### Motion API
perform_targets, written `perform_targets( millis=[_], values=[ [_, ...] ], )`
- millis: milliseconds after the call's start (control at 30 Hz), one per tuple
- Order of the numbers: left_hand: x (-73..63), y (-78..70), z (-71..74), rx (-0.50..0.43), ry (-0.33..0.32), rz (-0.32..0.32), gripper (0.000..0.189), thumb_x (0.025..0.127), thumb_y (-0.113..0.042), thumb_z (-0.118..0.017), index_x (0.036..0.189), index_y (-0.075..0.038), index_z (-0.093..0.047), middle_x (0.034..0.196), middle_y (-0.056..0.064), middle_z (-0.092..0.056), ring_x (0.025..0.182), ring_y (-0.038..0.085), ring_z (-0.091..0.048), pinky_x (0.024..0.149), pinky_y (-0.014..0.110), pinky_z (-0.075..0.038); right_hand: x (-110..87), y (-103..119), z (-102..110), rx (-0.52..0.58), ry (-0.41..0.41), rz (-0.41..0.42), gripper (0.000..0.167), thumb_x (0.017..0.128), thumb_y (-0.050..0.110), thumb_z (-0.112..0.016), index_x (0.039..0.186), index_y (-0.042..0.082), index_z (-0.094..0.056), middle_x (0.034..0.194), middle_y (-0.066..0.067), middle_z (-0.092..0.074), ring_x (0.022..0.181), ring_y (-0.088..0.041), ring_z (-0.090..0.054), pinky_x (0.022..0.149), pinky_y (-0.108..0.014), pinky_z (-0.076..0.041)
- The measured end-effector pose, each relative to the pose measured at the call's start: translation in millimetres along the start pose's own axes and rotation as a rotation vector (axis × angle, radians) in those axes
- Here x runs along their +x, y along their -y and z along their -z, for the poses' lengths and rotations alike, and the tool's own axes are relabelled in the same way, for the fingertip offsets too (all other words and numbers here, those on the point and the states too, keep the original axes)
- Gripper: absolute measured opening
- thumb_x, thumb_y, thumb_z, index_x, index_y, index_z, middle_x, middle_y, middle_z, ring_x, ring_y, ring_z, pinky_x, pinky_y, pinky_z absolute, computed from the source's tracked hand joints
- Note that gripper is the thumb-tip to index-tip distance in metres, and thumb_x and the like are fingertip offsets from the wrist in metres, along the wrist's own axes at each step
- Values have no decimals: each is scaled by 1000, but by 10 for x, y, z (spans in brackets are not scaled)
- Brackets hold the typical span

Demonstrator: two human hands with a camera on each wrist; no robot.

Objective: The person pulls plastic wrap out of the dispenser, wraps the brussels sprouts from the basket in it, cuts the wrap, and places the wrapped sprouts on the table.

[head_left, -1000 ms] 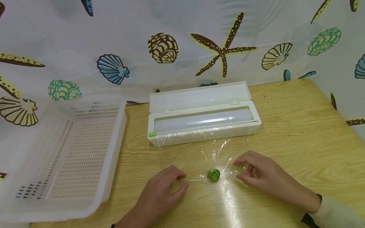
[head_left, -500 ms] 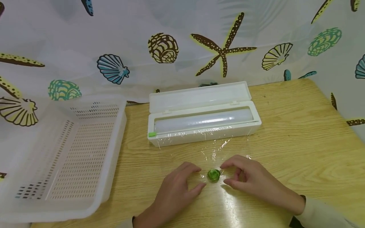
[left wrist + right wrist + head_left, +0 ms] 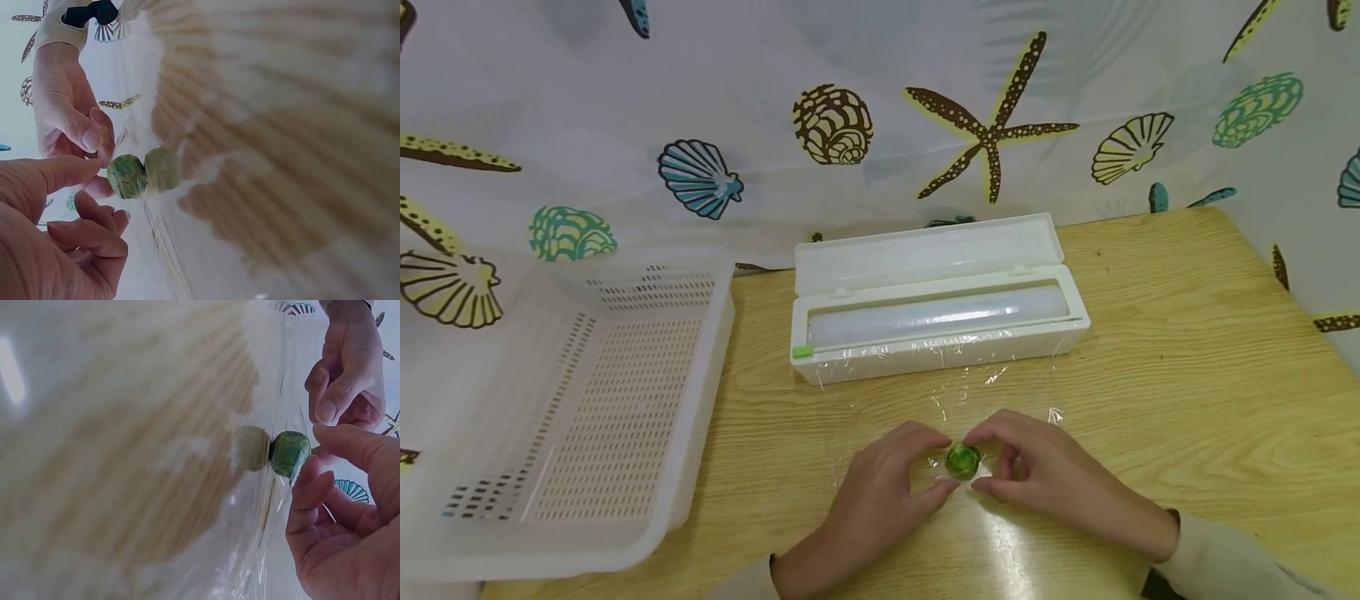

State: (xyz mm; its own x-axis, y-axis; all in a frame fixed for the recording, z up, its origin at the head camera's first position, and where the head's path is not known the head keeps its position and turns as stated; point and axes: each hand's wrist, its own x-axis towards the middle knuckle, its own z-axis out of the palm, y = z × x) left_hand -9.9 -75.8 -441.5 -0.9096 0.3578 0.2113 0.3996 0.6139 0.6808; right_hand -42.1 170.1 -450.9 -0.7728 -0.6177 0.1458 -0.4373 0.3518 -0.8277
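A small green Brussels sprout (image 3: 962, 462) sits on the table, where clear cling film (image 3: 947, 404) stretches toward me from its box. From the left, my left hand (image 3: 880, 487) curves toward it, thumb and index fingertips close at its side. My right hand (image 3: 1026, 462) mirrors this from the right, its fingertips right at the sprout. Space shows between thumb and fingers of each hand. In the right wrist view the sprout (image 3: 290, 454) stands beside my right fingertips, with shiny film creases below. The left wrist view shows the sprout (image 3: 127, 177) just beyond my left fingertips.
Behind the hands stands a white cling film box (image 3: 940, 354), lid raised, with the film roll (image 3: 936, 318) inside and a green slider (image 3: 802, 351) at its left end. A white perforated basket (image 3: 700, 400) occupies the left. A shell-patterned cloth (image 3: 887, 50) hangs behind the table.
Both hands have moved inward from either side of the sprout and now nearly meet around it. The film strands stretched between the hands a second ago are no longer visible. The sprout stays in place.
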Motion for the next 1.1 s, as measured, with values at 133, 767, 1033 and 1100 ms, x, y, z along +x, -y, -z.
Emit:
perform_targets(
  millis=[133,767,1033,1100],
  values=[
    [35,3,-37,19,20,-6,36,84,-11,-97,115,-5,-78,114,3,-74,103,18,-73,90,36,-62,12,13,-18,14,13,-24,42,90,6,-91,127,13,-72,104,6,-69,76,-3,-64,64,-26,-58],
    [166,29,-60,56,108,31,25,90,-13,-92,110,-5,-79,105,0,-71,93,14,-68,80,29,-58,73,17,-25,-45,9,-66,42,89,1,-89,126,9,-73,102,7,-68,75,-2,-59,63,-25,-55],
    [184,37,-43,29,148,79,22,95,-13,-88,113,-4,-80,103,-1,-66,87,9,-61,74,25,-54,129,3,-4,-21,8,-123,33,93,10,-89,122,9,-73,79,13,-63,68,-3,-58,58,-25,-53],
    [187,38,-40,27,150,90,22,95,-13,-88,113,-3,-80,104,0,-66,86,10,-61,73,24,-54,138,3,0,-6,9,-136,31,94,13,-89,121,10,-74,77,12,-63,67,-4,-58,57,-25,-53]
  ],
)
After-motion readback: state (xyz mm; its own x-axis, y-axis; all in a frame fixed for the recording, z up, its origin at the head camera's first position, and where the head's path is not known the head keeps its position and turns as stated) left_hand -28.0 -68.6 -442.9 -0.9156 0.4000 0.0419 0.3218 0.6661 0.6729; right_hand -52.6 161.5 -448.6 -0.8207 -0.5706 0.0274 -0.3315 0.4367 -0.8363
